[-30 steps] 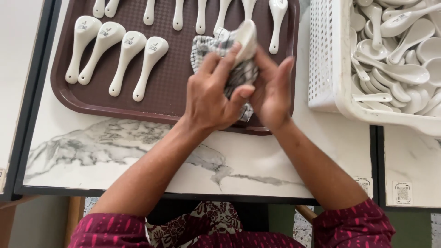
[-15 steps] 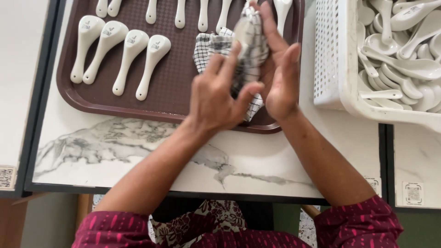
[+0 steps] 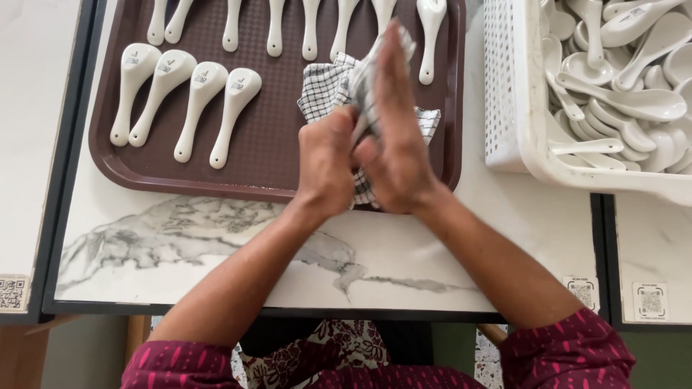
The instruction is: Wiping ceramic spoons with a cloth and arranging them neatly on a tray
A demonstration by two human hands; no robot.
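Note:
Over the front right part of a brown tray (image 3: 277, 155), my two hands work a black-and-white checkered cloth (image 3: 326, 88). My left hand (image 3: 328, 162) is closed around the bunched lower part of the cloth. Against the cloth's right side my right hand (image 3: 398, 148) presses flat, fingers straight and pointing away from me. Whatever is wrapped inside the cloth is hidden. Several white ceramic soup spoons (image 3: 198, 108) lie in rows on the tray, bowls down.
A white plastic basket (image 3: 508, 86) full of white ceramic spoons (image 3: 627, 101) stands to the right of the tray. Both rest on a white marble-patterned table (image 3: 202, 248) with a dark edge. Adjoining tables lie left and right.
A white spoon showed at the top of the cloth a second ago; now the cloth covers it. My right hand has straightened and slid up along the cloth.

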